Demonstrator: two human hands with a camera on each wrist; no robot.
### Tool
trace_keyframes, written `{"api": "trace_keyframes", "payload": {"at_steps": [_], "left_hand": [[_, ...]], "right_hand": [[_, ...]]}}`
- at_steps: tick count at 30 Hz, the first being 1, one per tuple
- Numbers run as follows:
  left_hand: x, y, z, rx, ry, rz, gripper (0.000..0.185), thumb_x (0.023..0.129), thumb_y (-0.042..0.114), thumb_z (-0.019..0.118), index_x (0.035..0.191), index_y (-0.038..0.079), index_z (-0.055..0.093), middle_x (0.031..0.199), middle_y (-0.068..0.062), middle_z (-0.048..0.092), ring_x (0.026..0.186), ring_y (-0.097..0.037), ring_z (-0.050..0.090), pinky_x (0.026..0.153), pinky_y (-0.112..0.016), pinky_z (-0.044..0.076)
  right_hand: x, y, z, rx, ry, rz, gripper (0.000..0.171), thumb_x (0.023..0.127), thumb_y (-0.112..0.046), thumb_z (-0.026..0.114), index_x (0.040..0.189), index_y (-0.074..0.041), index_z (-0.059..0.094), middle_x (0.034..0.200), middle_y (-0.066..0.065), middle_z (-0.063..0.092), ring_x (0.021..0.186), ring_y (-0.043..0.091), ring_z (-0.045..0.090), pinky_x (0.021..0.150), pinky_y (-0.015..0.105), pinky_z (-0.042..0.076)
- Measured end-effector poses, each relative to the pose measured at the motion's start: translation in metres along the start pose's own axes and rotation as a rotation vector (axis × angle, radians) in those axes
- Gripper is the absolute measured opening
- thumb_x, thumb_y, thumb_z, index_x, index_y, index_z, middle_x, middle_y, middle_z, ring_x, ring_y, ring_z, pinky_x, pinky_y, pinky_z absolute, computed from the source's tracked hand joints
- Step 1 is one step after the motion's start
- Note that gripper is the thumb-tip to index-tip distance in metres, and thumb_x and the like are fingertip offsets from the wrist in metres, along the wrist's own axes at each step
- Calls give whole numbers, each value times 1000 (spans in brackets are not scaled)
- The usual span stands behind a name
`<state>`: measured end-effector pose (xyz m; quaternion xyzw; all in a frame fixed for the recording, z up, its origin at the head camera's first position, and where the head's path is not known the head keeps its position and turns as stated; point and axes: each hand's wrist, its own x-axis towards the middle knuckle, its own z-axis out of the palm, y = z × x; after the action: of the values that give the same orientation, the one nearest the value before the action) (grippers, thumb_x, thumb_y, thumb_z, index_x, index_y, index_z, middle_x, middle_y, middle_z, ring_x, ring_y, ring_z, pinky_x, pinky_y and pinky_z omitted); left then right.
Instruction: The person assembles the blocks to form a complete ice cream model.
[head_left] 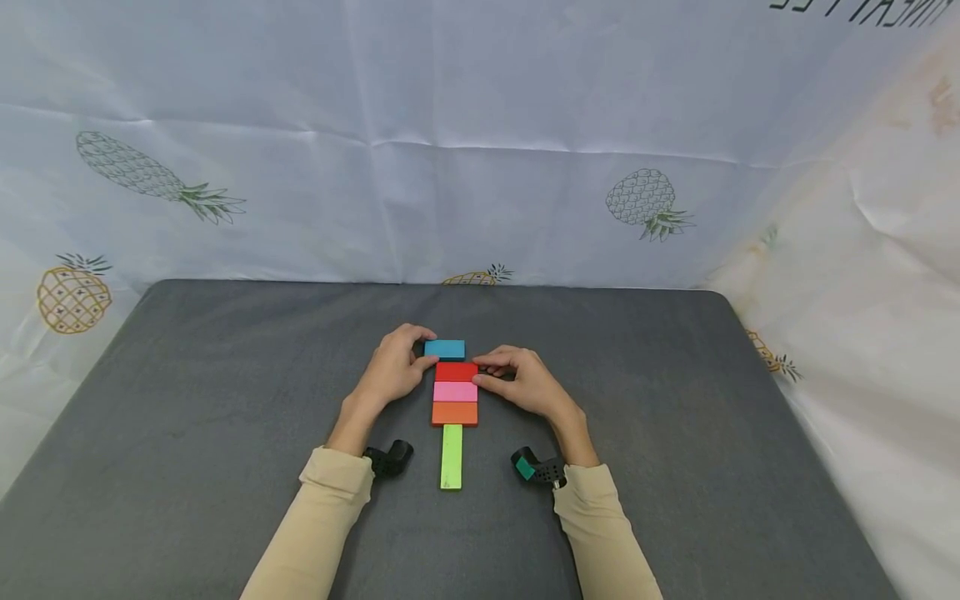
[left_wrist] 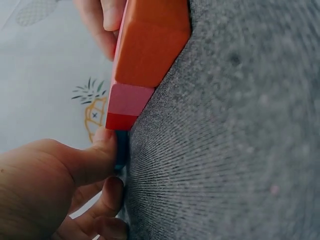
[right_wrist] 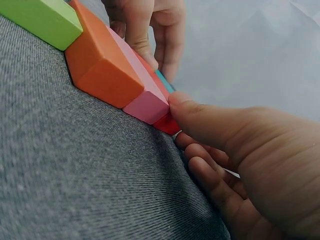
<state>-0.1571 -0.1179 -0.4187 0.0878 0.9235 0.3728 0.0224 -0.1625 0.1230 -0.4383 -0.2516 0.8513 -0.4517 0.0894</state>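
My left hand (head_left: 392,364) pinches the left end of a blue block (head_left: 446,350) between thumb and fingers. Just nearer lies a red block (head_left: 453,372); its right end is between the thumb and fingers of my right hand (head_left: 527,383). Against the red one sits a pink block (head_left: 454,392), then an orange block (head_left: 454,412), all flat and side by side. A light green block (head_left: 452,457) runs lengthwise toward me from the orange one's middle. The blue block sits slightly left of the row. In the left wrist view the blue block (left_wrist: 121,150) is mostly hidden.
A dark grey cloth (head_left: 225,467) covers the table. Behind it hangs a white sheet (head_left: 487,83) with pineapple prints. Black wrist devices (head_left: 390,458) stick out inward from both beige sleeves, on either side of the green block.
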Motion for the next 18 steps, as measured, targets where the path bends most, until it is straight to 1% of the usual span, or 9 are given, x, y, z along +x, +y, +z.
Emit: {"api": "trace_keyframes", "payload": {"at_steps": [8, 14, 18], "left_hand": [[-1, 0, 1, 3, -2, 0, 38, 96, 13, 72, 131, 1, 65, 127, -20, 62, 70, -17, 52, 64, -27, 44], [-3, -6, -4, -12, -21, 48, 44, 96, 11, 71, 137, -1, 61, 130, -22, 61, 68, -16, 52, 62, -25, 44], [-4, -13, -7, -52, -1, 73, 42, 97, 8, 68, 136, -3, 61, 130, -23, 61, 71, -16, 53, 64, -26, 45]], "right_hand": [[1, 0, 0, 2, -4, -6, 32, 95, -16, 74, 124, -4, 74, 111, 12, 73, 89, 13, 61, 79, 24, 52], [0, -2, 0, -7, -5, 5, 32, 94, -16, 74, 124, -5, 74, 111, 10, 73, 89, 11, 61, 80, 23, 52], [0, -1, 0, -3, -5, 3, 32, 94, -16, 74, 124, -5, 74, 111, 11, 72, 90, 11, 62, 81, 24, 53]]}}
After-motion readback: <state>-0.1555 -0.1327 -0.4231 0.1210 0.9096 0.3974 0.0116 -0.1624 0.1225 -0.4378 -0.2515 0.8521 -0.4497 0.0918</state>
